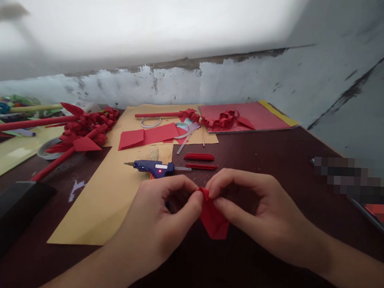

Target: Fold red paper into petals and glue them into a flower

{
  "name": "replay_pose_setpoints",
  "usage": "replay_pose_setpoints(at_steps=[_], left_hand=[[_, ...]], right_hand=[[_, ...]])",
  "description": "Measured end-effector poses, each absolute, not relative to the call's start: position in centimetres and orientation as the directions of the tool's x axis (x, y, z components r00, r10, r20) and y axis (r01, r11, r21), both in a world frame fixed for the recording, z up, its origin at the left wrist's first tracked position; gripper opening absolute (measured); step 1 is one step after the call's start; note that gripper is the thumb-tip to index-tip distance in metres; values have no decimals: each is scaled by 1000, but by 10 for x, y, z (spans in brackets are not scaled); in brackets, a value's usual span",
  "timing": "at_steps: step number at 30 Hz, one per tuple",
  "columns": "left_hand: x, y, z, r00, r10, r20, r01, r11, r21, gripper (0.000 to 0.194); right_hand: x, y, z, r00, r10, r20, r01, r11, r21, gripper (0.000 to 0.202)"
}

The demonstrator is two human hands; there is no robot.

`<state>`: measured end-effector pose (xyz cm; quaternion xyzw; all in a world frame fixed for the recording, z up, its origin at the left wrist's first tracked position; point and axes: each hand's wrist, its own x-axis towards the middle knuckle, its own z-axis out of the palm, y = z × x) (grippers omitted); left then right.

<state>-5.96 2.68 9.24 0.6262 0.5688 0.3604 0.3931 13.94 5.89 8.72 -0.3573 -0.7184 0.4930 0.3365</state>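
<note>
Between my two hands is a piece of red paper (214,221), pinched at its top edge and hanging down over the dark table. Thumb and forefinger of my left hand (172,215) close on its upper left corner. My right hand (256,206) pinches the upper right side the same way. The paper looks folded or curled at the top, though fingertips partly hide it. Just beyond my left hand lies a blue glue gun (154,168), its red light lit and a clear glue stick in its back. Two narrow folded red paper strips (198,156) lie behind my hands.
Tan paper sheets (90,216) cover the table's left and middle. Red paper flowers on stems (84,131) lie at left, above a black object (17,213). Farther back are red cards (150,136), tape rolls (150,122) and a red paper pack (244,112) against the wall.
</note>
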Motion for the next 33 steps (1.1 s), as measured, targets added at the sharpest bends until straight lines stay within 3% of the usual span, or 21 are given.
replay_pose_setpoints(at_steps=[12,21,33], left_hand=[[-59,28,92,103,993,-50,448,-2,894,20],[-64,29,91,132,990,-55,400,-2,916,30],[-62,27,86,60,993,98,485,-115,867,24]], right_hand=[[138,61,85,-459,887,51,129,123,-984,19],[140,61,82,-502,863,50,194,169,-966,5],[139,65,85,-422,905,45,51,73,-996,23]])
